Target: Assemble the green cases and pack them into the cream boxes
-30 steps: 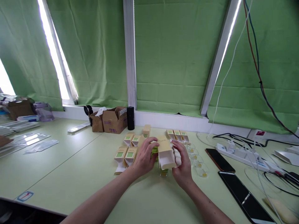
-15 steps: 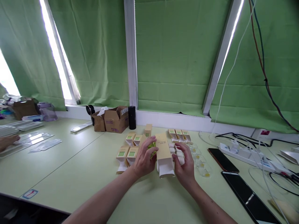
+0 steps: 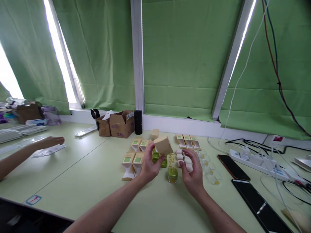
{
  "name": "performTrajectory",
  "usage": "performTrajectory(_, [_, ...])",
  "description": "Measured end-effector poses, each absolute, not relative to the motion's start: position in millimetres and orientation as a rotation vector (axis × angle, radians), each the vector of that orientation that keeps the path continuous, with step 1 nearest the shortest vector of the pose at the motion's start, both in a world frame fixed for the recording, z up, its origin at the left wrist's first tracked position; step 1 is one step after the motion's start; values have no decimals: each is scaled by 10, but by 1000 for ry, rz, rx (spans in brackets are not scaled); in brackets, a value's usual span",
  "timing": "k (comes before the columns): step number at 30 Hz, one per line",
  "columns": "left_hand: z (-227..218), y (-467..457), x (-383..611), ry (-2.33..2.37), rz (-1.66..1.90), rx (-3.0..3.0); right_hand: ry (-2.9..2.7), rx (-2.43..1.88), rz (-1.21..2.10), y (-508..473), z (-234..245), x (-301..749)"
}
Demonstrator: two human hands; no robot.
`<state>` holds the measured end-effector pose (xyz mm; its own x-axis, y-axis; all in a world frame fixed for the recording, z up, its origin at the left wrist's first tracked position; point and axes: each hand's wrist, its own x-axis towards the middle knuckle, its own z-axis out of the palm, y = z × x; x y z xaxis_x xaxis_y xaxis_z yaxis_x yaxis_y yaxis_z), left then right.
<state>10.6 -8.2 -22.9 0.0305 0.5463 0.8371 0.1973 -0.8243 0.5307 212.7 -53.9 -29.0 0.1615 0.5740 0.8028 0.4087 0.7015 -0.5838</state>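
Observation:
My left hand point(image 3: 150, 163) is closed on a tan cardboard carton point(image 3: 163, 145), lifted and tilted above the table. My right hand point(image 3: 191, 170) is curled, its fingers around a small white piece point(image 3: 188, 167) beside a row of similar white pieces point(image 3: 180, 154). Between my hands stand small green bottles: one point(image 3: 172, 173) nearest me, others point(image 3: 159, 159) under the carton. Several open tan cartons with green labels point(image 3: 133, 158) lie left of my left hand, and more point(image 3: 187, 140) lie behind the white pieces.
Clear plastic cups point(image 3: 211, 174) sit right of my right hand, then two phones point(image 3: 233, 167) and a power strip point(image 3: 255, 159) with cables. Brown boxes point(image 3: 120, 123) and a black cylinder point(image 3: 138, 122) stand by the window. Another person's hand point(image 3: 50, 141) reaches over plastic sheets at the left.
My left hand lifted the carton off the table and turned it end-on, uncovering the green bottles. The other person's hand reached further in from the left.

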Motion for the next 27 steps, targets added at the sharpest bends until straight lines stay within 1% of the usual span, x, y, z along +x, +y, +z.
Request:
performTrajectory(5, [-289, -7, 121, 732, 1749, 1796, -1466, -864, 157, -536, -298, 2126])
performTrajectory(13, [-168, -49, 178, 663, 1647, 1501, -1533, -848, 188, -550, -294, 2123])
performTrajectory(27, [-64, -223, 264, 665, 1439, 1444, -1616, -775, 353, -557, -337, 2083])
